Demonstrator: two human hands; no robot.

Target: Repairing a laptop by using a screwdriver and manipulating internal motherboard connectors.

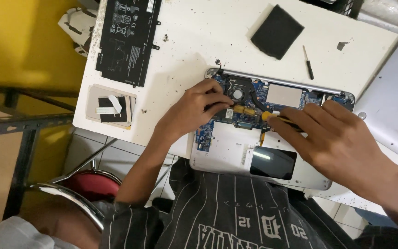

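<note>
We've got the yellow-handled screwdriver [277, 118] pinched in our right hand [337, 138], shaft lying leftward over the open laptop's board [254, 99], tip just beside our left hand [199, 108], whose fingers press down there, holding nothing

One opened laptop [236, 147] on the desk [199, 37]. One flat black battery pack [127, 39]. One black foam square [277, 31]. Two screwdrivers: a small dark one [308, 62] lying loose, a yellow-handled one [277, 117] in hand. One grey cover panel [392, 106]. One small board with ribbon cable [111, 106]. Two hands [194, 110] [337, 143]. One red stool [90, 184].
</note>
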